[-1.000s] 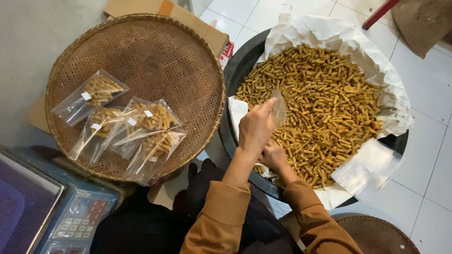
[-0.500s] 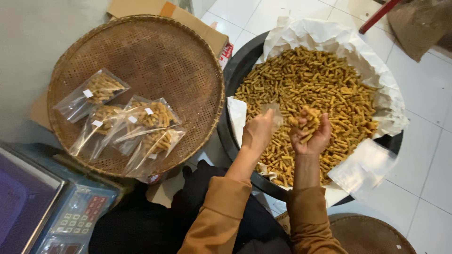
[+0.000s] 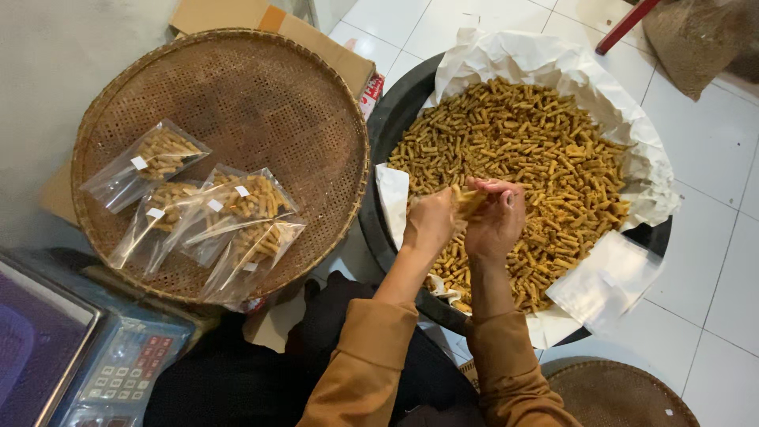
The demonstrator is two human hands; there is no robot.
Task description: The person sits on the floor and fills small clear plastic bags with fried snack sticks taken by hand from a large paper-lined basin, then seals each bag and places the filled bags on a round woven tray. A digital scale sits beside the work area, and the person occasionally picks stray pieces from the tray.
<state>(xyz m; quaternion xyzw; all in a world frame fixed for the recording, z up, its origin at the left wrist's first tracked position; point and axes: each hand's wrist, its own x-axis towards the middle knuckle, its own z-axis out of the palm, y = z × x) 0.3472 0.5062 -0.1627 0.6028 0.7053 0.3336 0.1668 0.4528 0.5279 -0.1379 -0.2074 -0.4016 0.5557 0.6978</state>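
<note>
Right hand (image 3: 496, 225) cupped and closed on a clutch of golden snack sticks (image 3: 468, 202), fingers curled over, palm turned toward the left. Left hand (image 3: 431, 221) closed too, pinching what looks like the mouth of a small clear bag; bag itself mostly hidden behind the knuckles, cannot tell how far it is filled. Both hands touch, meeting low over the near-left part of the heap.

Judgement: to do this well, keep the bag mouth wide and directly under the right hand, tip the sticks in endwise, stay over the basin so spills fall back.

Both forearms in brown sleeves rise from the bottom edge, wrists bent inward.

Around: black basin (image 3: 387, 126) lined with white paper (image 3: 553, 63), loose sticks piled within. Empty clear bags (image 3: 609, 281) on the paper's right rim. On the left, a round woven tray (image 3: 261, 95) holds 4 filled bags (image 3: 209, 217). Weighing scale (image 3: 118, 372) at bottom left. All on tiled floor.
</note>
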